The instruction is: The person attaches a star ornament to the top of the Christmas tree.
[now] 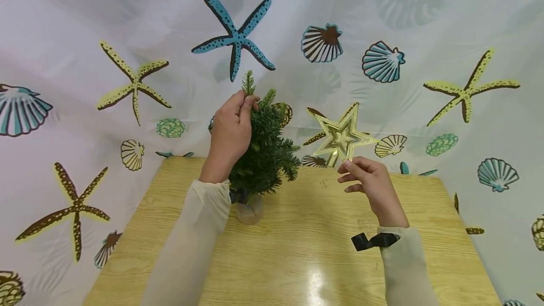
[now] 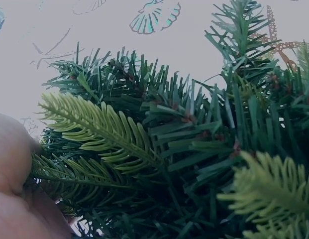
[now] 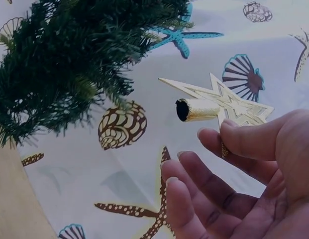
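A small artificial Christmas tree stands upright on the wooden table, left of the middle. Near its top, my left hand pinches the uppermost sprig between thumb and fingers. In the left wrist view, part of that hand shows at the left edge beside light green needles. To the right of the tree, my right hand holds a gold star tree topper by one lower point, between thumb and index finger. The topper's hollow tube faces the tree in the right wrist view.
The tree's pale round base sits on the wooden table. A white curtain printed with starfish and shells hangs behind and at both sides. A black strap circles the right wrist.
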Demonstrator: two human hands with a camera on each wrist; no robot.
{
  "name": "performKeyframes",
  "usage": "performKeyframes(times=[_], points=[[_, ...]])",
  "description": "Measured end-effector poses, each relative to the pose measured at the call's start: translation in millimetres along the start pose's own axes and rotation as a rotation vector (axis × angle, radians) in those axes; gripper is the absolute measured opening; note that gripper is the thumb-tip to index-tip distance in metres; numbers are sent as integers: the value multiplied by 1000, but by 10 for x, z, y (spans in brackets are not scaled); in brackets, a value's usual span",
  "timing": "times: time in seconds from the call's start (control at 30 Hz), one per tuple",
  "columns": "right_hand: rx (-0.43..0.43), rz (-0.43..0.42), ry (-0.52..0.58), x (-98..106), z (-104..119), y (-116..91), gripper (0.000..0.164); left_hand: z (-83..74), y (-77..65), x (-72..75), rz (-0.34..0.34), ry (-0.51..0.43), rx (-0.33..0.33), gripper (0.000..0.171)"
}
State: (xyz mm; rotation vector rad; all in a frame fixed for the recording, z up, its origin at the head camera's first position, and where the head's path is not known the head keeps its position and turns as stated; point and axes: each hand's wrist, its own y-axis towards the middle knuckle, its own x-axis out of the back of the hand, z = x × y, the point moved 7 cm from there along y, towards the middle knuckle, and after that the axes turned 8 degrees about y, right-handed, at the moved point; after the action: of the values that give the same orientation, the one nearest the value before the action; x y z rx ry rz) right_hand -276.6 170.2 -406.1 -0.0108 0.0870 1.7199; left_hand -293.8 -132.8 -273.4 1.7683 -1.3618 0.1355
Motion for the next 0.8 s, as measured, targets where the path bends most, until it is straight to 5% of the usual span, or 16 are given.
performKeyframes(times=[0.8], points=[[164,53,11,-321,828,311,31,14,-18,51,2,44,18,38]])
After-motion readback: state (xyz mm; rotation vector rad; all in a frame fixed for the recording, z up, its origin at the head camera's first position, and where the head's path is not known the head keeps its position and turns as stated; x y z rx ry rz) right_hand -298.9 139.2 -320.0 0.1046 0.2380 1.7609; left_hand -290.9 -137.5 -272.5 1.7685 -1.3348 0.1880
